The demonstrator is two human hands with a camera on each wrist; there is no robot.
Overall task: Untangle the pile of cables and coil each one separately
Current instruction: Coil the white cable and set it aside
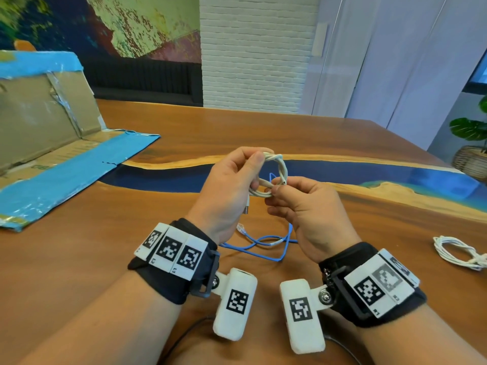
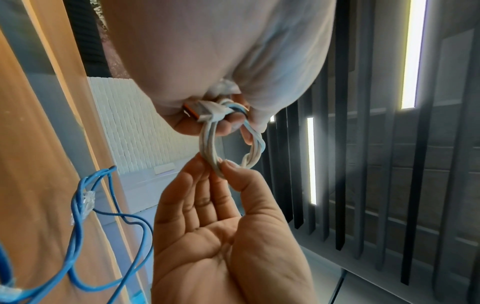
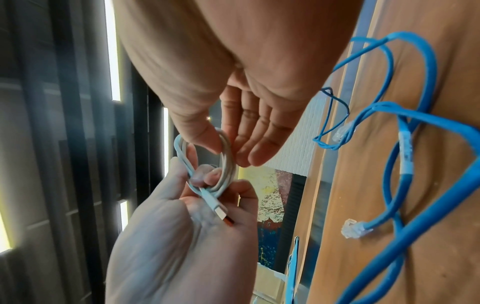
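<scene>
A small white USB cable coil (image 1: pixel 275 172) hangs above the table between both hands. My left hand (image 1: pixel 259 169) grips its upper left side, thumb on top; the USB plug (image 3: pixel 221 211) lies against the left palm. My right hand (image 1: pixel 274 189) pinches the coil's lower edge between thumb and fingertips. The left wrist view shows the coil (image 2: pixel 207 148) twisted on one side, the left hand (image 2: pixel 228 121) above and the right hand (image 2: pixel 221 166) below. A loose blue network cable (image 1: pixel 263 237) sprawls on the table under the hands, its clear plugs (image 3: pixel 351 226) free.
A second white cable (image 1: pixel 458 252), coiled, lies on the wooden table (image 1: pixel 158 259) at the right. An opened cardboard box (image 1: pixel 52 122) with blue tape stands at the far left. A potted plant (image 1: pixel 471 133) stands beyond the table's right edge.
</scene>
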